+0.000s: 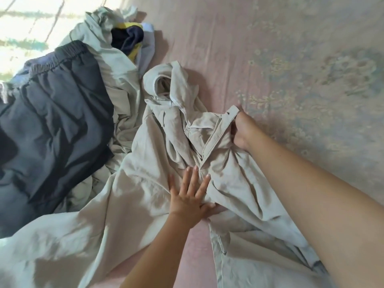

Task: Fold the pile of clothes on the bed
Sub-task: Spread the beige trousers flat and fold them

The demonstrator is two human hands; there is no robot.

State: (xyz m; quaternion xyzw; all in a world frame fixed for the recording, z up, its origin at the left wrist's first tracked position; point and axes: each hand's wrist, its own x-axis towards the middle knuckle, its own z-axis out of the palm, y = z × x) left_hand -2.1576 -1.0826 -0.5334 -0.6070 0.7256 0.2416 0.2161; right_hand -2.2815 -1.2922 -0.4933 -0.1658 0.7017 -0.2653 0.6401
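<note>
At the left edge of the bed (270, 48) lies the pile of clothes (99, 65) not yet folded: dark trousers (52, 113) with an elastic waistband on top, pale cloth beneath, and a navy-and-yellow garment (128, 40) toward the far corner. The pile sits just beside the beige garment (166, 142) being worked on and touches its crumpled upper part, so it may crowd the spreading.

The beige garment lies in the middle of the bed, rumpled, one leg trailing toward the near edge. The left hand (190, 196) presses flat on it, fingers straight and spread, its grip released, seemingly to pin the cloth. To the right, the right hand (242, 132) has its grip clenched on the waistband edge, probably to pull it taut and straighten the garment before folding.
</note>
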